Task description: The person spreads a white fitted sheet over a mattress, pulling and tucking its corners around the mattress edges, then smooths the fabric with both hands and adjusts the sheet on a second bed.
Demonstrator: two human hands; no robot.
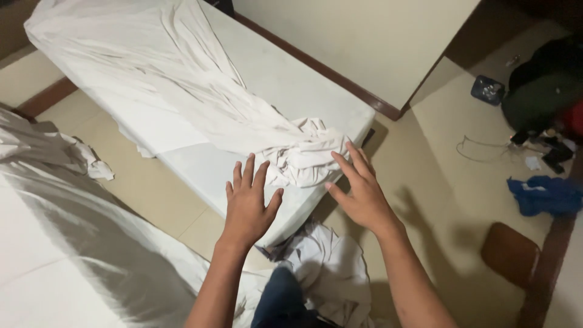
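Note:
A white mattress (200,164) lies across the upper left, with a crumpled white sheet (231,109) stretched over it and bunched in a wad (306,158) at the near corner. My left hand (248,203) hovers with fingers spread over the mattress corner, just left of the wad, holding nothing. My right hand (358,191) is also spread open, its fingertips at the right edge of the bunched sheet near the mattress corner. Whether either hand touches the cloth I cannot tell.
A second bed with white bedding (67,243) fills the lower left. More white cloth (331,267) lies on the tiled floor by my legs. At the right are a brown stool (510,252), blue cloth (546,194), dark bags (540,85), a cable and a small bin (487,90).

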